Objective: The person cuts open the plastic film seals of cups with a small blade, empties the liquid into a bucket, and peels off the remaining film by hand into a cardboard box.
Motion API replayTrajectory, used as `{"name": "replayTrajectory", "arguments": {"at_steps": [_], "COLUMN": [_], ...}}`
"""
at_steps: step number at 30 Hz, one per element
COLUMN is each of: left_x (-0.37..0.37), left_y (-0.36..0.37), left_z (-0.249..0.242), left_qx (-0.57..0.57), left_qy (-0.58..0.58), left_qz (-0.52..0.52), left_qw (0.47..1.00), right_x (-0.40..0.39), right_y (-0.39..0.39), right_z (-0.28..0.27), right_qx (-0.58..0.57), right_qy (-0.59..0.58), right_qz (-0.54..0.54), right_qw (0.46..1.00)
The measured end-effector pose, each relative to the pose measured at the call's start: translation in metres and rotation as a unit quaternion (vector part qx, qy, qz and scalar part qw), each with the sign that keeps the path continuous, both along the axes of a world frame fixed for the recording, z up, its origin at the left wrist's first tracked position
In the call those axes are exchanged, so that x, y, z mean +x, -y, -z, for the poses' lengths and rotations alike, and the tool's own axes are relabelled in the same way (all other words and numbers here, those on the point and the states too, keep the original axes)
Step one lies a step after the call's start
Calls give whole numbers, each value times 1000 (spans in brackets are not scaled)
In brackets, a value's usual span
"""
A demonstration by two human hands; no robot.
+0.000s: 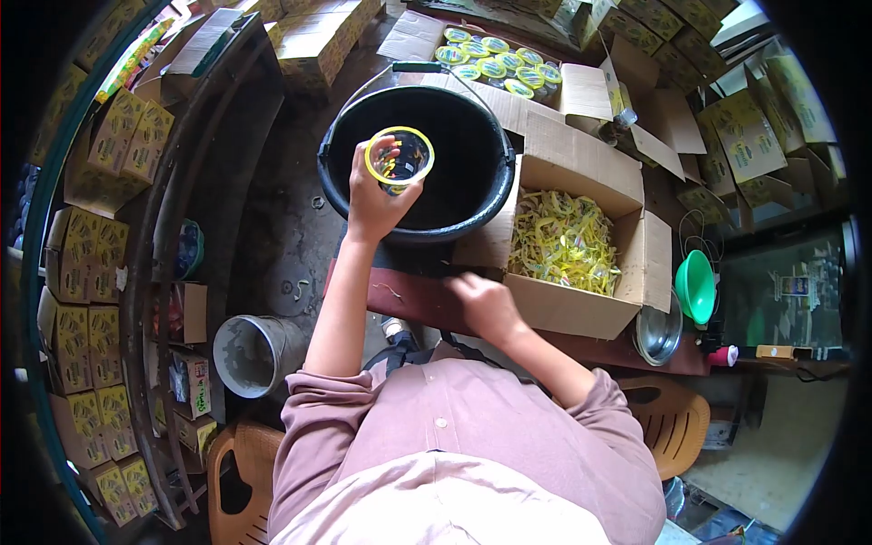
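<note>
Over the mouth of the black bucket, my left hand is wrapped round a clear plastic cup with a yellow rim. The cup's opening faces me, and dark and coloured print shows on its wall. My right hand is low over the edge of the dark red bench, between the bucket and the open carton. Its fingers are drawn together, and whatever they may hold is hidden. Yellow and clear plastic strips fill much of that carton.
Behind stands a carton of yellow-lidded cups. A green plastic bowl and a metal basin are at the right. A grey pail is on the floor at left, near shelves stacked with yellow cartons. Orange chairs flank me.
</note>
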State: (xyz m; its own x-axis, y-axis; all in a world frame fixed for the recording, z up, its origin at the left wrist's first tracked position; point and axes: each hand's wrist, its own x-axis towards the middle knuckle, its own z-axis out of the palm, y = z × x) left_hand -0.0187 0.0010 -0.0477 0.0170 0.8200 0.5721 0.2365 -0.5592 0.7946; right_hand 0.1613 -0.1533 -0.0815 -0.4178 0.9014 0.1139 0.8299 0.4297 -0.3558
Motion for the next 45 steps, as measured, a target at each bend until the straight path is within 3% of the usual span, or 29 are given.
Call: {"name": "replayTrajectory", "arguments": {"at_steps": [2, 4, 7, 10, 12, 14, 18, 22, 26, 27, 30, 33, 39, 45], "left_x": [0, 1, 2, 3, 4, 3, 2, 4, 4, 5, 4, 4, 3, 3], "left_y": [0, 0, 1, 3, 1, 1, 2, -1, -1, -2, -4, -3, -1, 0], "left_z": [2, 0, -2, -6, -6, -7, -12, -9, -9, -9, -10, -13, -20, -17], "left_qx": [-7, -7, -12, -13, -9, -2, -23, -46, -57, -53, -53, -46, 5, -12], "left_qy": [7, 5, 1, -8, -2, -22, -21, 5, 1, -1, -16, -40, -103, -80], "left_qz": [7, 11, 16, 12, 7, 10, 21, 8, 27, 32, 47, 34, 15, 33], "left_qw": [1000, 1000, 1000, 1000, 1000, 1000, 999, 999, 998, 998, 997, 998, 995, 996], "right_x": [35, 70, 118, 162, 169, 163, 171, 179, 172, 162, 109, 63, 11, 2], "right_y": [-6, -11, -39, -91, -130, -163, -218, -230, -219, -216, -205, -187, -179, -173], "right_z": [-15, -23, -24, 11, 21, 18, 37, 44, 41, 32, -27, -80, -94, -97], "right_qx": [77, 14, 12, 105, 152, 194, 245, 224, 160, 207, 259, 185, -11, 5], "right_qy": [-108, -217, -307, -324, -351, -276, 32, 32, -74, -117, -235, -347, -414, -395], "right_qz": [28, 153, 319, 373, 357, 304, 222, 140, 141, 128, 155, 105, 6, 1], "right_qw": [991, 964, 897, 863, 852, 891, 943, 964, 974, 963, 924, 914, 910, 919]}}
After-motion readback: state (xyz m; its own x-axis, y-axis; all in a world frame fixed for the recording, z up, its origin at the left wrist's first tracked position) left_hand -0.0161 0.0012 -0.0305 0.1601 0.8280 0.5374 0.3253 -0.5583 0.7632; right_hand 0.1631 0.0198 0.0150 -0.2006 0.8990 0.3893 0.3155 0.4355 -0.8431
